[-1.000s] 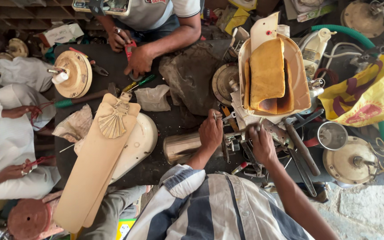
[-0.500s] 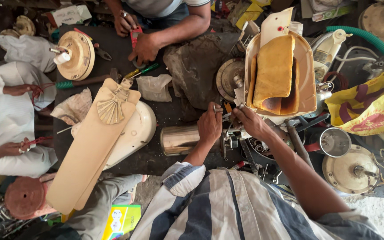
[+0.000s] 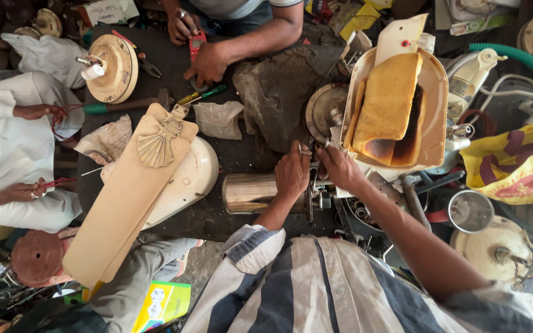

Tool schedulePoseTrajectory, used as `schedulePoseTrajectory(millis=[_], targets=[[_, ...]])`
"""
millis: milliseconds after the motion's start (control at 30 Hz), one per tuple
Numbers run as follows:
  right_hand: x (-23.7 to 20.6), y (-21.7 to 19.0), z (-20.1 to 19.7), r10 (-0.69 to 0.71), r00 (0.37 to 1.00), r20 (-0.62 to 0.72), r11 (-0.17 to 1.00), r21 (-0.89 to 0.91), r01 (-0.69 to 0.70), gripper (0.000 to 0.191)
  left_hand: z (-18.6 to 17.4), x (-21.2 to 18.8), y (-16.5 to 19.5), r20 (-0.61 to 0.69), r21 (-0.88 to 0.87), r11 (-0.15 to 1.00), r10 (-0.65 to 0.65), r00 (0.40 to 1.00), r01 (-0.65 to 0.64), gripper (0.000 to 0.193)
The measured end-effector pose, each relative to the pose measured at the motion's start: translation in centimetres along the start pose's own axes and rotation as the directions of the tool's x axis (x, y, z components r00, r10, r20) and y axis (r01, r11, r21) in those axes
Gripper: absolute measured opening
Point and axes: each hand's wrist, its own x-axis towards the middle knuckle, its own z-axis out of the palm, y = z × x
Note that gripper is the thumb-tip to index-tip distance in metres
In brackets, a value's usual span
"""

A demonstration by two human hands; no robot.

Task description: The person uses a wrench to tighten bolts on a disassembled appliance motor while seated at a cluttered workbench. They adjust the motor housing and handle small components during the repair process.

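Near edge, left: a green-and-yellow printed carton (image 3: 161, 303), flat and glossy. Far right, a crinkled yellow bag (image 3: 519, 166). Centre of the dark bench, a shiny steel cylinder (image 3: 251, 192) lies sideways; the left hand (image 3: 292, 172) grips its motor end, the right hand (image 3: 335, 165) pinches small metal parts just beside it.

Single head view, straight down, close above a crowded workbench (image 3: 248, 160).

Person wears short-sleeved shirt (image 3: 316, 290), broad navy and off-white stripes. Forearms bare. Left hand (image 3: 292, 174) and right hand (image 3: 338, 166) ungloved; no rings discernible.
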Motion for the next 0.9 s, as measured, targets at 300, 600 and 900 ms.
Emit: schedulePoseTrajectory(millis=[300,600,900], targets=[[-5.5,6.1,3.6,-0.787,0.590,-0.179,0.606,-0.405,0.685,0.024,0.1,-0.1,-0.1,-0.048,-0.003,0.996,0.085,0.995,-0.086,0.014],[-11.2,7.0,1.7,-0.809,0.586,0.052,0.490,-0.492,0.720,0.035,0.2,0.4,-0.2,-0.007,0.112,0.993,0.022,1.000,-0.021,0.015],[-7.1,2.2,-0.9,-0.510,0.801,-0.315,0.846,-0.013,0.533,0.030,0.2,0.8,-0.4,0.005,-0.054,0.995,0.086,0.996,-0.086,0.016]])
